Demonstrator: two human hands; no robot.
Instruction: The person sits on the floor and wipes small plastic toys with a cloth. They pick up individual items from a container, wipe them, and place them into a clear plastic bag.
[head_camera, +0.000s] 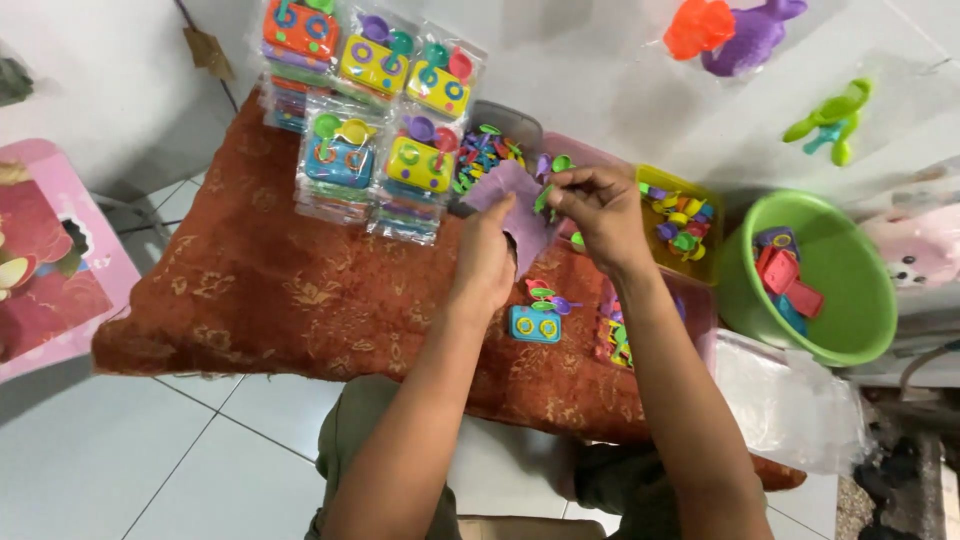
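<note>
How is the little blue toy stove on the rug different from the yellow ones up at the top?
The blue toy stove lies loose and unwrapped on the rug, near the left hand. The yellow toy stoves are sealed in clear bags and stacked. Both show two round burner rings.

Sealed packets of toy stoves (375, 110) are stacked at the far edge of a rust-red patterned cloth (260, 300) spread over white floor tiles. A green basin (855, 320) holding red and blue pieces is placed at the right, beside a yellow tray (655, 180) of small coloured parts. A blue toy stove (535, 323) is laid loose on the cloth.
</note>
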